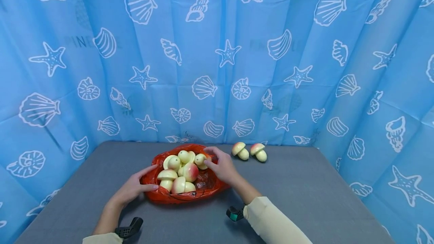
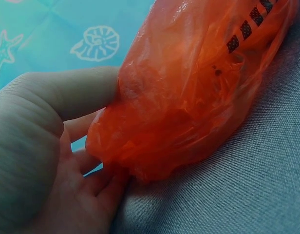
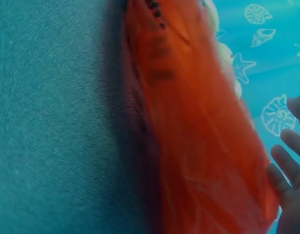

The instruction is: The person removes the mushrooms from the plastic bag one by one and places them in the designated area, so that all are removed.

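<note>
A red plastic bag point(image 1: 162, 198), its mouth spread wide, holds several cream mushroom-shaped pieces point(image 1: 167, 178), some with pink-tinged caps. My left hand point(image 1: 133, 188) holds the bag's left end, thumb at the near side and fingers toward the far side. In the left wrist view, the thumb point(image 2: 89, 90) lies against the red plastic and the other fingers reach below it. Over the bag's right rim is my right hand point(image 1: 222, 165), fingers spread and reaching inward beside a mushroom piece point(image 1: 200, 160). The right wrist view shows these fingers point(image 3: 286, 163) apart, with nothing between them.
Two more mushroom pieces, one point(image 1: 240, 151) beside the other point(image 1: 259, 152), lie on the grey table point(image 1: 298, 199) to the right of the bag, near the back edge. A blue curtain point(image 1: 223, 67) with white shell prints stands behind the table and along its sides.
</note>
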The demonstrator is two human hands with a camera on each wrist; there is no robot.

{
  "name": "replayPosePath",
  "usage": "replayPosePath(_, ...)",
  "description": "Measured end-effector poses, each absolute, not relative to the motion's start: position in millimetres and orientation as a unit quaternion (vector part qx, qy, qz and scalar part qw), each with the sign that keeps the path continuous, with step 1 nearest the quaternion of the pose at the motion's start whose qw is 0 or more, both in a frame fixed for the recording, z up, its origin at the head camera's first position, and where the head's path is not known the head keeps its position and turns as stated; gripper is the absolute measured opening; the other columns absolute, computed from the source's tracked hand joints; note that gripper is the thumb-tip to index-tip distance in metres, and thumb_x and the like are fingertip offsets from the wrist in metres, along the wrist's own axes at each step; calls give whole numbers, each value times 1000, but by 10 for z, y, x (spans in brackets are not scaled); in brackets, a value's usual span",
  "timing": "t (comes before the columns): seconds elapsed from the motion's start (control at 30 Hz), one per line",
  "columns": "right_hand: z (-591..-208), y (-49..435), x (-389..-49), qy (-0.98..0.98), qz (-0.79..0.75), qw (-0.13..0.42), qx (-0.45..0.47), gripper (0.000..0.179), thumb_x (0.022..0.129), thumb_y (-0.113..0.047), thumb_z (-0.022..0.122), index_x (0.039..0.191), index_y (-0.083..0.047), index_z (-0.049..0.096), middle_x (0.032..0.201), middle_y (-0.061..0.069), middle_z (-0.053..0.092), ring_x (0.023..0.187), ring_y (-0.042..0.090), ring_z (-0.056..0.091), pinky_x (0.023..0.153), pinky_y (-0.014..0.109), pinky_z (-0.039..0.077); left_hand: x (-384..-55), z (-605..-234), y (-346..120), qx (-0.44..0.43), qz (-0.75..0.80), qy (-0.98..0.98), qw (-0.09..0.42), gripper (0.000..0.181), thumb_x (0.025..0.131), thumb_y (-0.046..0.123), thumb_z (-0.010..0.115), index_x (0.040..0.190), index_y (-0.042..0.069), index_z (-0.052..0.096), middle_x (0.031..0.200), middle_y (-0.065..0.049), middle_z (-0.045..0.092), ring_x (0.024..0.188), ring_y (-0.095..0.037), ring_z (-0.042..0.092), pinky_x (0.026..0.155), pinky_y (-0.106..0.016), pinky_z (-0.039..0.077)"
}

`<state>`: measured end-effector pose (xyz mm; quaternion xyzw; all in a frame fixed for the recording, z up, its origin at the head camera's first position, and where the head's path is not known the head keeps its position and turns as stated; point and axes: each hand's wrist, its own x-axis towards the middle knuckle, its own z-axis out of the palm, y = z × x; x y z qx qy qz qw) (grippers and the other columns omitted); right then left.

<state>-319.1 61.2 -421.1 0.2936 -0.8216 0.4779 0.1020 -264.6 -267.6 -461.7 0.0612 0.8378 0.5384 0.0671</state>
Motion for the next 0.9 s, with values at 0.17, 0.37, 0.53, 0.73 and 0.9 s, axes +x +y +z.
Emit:
replayPosePath(0.17, -4251, 566, -3207, -853, 411, 122, 297, 42, 90, -8, 69, 130, -5, 58, 127, 12, 60, 119, 30, 54, 98, 49, 43, -2647, -4614, -2676, 60, 536, 839, 70, 78, 85, 29, 73, 150, 10, 36, 153, -27, 26, 137, -48, 22, 104, -66, 26)
replayPosePath(0.37, -4282, 525, -3264, -869, 325, 170, 332, 45, 86, -8, 74, 128, -6, 60, 132, 10, 58, 129, 28, 45, 107, 46, 35, -2644, -4606, -2672, 61, 531, 843, 71, 78, 85, 30, 73, 150, 10, 36, 152, -28, 26, 136, -49, 23, 103, -66, 28)
replayPosePath(0.53, -4278, 491, -3303, -884, 268, 173, 341, 48, 85, -11, 76, 130, -8, 60, 132, 7, 59, 132, 26, 42, 108, 48, 34, -2641, -4599, -2665, 60, 532, 842, 70, 78, 85, 30, 73, 150, 10, 36, 152, -28, 27, 136, -48, 24, 103, -65, 29)
replayPosePath(0.73, -4283, 461, -3318, -894, 231, 167, 347, 50, 84, -11, 77, 131, -9, 59, 131, 4, 60, 133, 26, 41, 109, 47, 31, -2633, -4591, -2659, 60, 529, 843, 70, 77, 85, 30, 72, 150, 10, 36, 152, -28, 27, 136, -48, 24, 103, -66, 28)
replayPosePath(0.9, -4311, 436, -3347, -899, 198, 178, 347, 51, 84, -14, 77, 132, -11, 60, 130, 3, 61, 131, 26, 44, 108, 48, 32, -2633, -4595, -2664, 60, 531, 842, 70, 78, 85, 30, 73, 150, 9, 36, 152, -28, 27, 136, -48, 24, 103, -65, 28)
